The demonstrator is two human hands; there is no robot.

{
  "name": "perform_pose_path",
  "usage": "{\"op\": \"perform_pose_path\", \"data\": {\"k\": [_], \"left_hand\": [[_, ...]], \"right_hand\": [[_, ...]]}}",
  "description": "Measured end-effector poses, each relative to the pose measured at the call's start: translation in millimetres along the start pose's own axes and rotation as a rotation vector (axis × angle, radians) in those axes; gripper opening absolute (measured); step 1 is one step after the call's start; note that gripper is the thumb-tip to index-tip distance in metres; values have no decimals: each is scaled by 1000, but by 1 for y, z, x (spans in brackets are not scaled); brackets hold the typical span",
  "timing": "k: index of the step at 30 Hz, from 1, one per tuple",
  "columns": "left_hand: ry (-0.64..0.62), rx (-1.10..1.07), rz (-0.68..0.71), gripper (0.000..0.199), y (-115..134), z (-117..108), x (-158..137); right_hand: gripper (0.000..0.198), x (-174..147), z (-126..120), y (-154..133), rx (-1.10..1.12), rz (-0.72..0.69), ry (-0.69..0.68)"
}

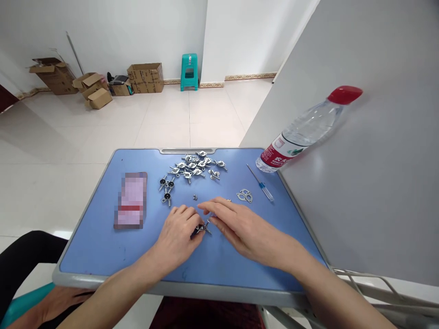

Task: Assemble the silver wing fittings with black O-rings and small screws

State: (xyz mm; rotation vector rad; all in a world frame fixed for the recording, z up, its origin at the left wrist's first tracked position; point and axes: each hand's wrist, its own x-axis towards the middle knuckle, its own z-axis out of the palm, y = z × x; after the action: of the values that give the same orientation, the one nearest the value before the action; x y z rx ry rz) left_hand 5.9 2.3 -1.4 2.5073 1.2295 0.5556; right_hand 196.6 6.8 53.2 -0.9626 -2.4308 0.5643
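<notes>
My left hand [181, 230] is closed on a small metal fitting [202, 228] with a dark part and a silver stud, low over the blue table. Beside it my right hand [245, 226] is half curled, fingers stretched over the fitting. Its thumb and fingers are apart, close to a thin upright metal pin. Just beyond the hands lies a little cluster of nuts [195, 197]. Several flat metal gaskets [244, 196] lie further right. To the left are 3 fittings with black discs [167, 196], and behind them a heap of silver fittings [197, 164].
A blurred pink phone-like item [131, 201] lies on the table [92, 242] at left. At right are a blue-and-clear screwdriver [261, 185] and a red-capped water bottle [302, 137] by a grey panel [377, 183]. Another person's hand [65, 299] shows at lower left.
</notes>
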Motion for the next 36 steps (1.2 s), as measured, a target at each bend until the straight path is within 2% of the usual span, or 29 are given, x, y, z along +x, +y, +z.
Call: {"op": "perform_pose_path", "data": {"k": [2, 4, 7, 11, 14, 19, 21, 24, 30, 36], "left_hand": [[-7, 0, -2, 10, 0, 0, 0], [-6, 12, -1, 9, 0, -1, 0], [-5, 34, 1, 7, 0, 0, 0], [-4, 33, 4, 6, -1, 2, 0], [11, 34, 5, 7, -1, 2, 0], [13, 18, -2, 9, -1, 2, -1], [2, 22, 2, 10, -2, 2, -1], [3, 34, 13, 10, -3, 2, 0], [9, 17, 19, 11, -5, 2, -1], [28, 21, 29, 8, -4, 5, -1]], "right_hand": [[26, 0, -3, -1, 49, -40, -3], [25, 1, 0, 1, 60, -72, 64], [24, 2, 8, 5, 21, -83, 186], [24, 2, 18, 6, -53, -67, 237], [22, 2, 18, 7, -94, -95, 219], [28, -1, 3, 5, -8, -68, 12], [32, -1, -3, 4, 47, -50, -21], [27, 0, -4, 3, 84, -63, 25], [18, 2, 10, 3, 2, -33, 208], [24, 1, 14, 0, -17, -11, 201]]}}
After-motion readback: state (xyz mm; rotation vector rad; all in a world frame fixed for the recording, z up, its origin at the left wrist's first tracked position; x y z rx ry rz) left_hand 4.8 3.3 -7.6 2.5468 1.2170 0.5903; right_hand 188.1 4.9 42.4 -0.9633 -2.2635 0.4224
